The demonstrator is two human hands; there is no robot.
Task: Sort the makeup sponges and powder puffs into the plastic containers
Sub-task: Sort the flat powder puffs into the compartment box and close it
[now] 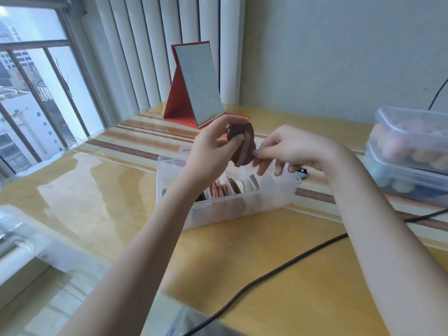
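Table point(278, 275) w/ a glossy clear cover takes up most of the view; a dark cable point(266, 277) runs across the near side. At the right edge, two stacked lidded tubs point(409, 154) already full of round sponges, pink-ish on top, pale green below. Centre: clear divided box point(232, 209), open top, w/ flat puffs point(219, 189) standing on edge in the middle slots; right-hand slots look mostly empty. Red folding mirror point(194, 86) stands behind it, well apart.

Risks, as I judge them:
- Hands are up above the box, not in it. If the pinch slips, the puff could fall outside the box or into the wrong slot, since several slots sit right under it.
- Puff looks soft and folded/creased, maybe more than one stacked, can't tell. A bent puff pushed in could spring back and knock the standing ones over.
- Forearm sits close over the box's left end; a careless drop of the wrist could nudge the light box.

Brown puff point(242, 144) is in the air above the box's back edge, between both hands. Left hand point(213, 151) is closed around its upper left, thumb pressed on the face. Right hand point(288, 149) pinches its lower right edge w/ narrow fingertips, other fingers loosely spread.
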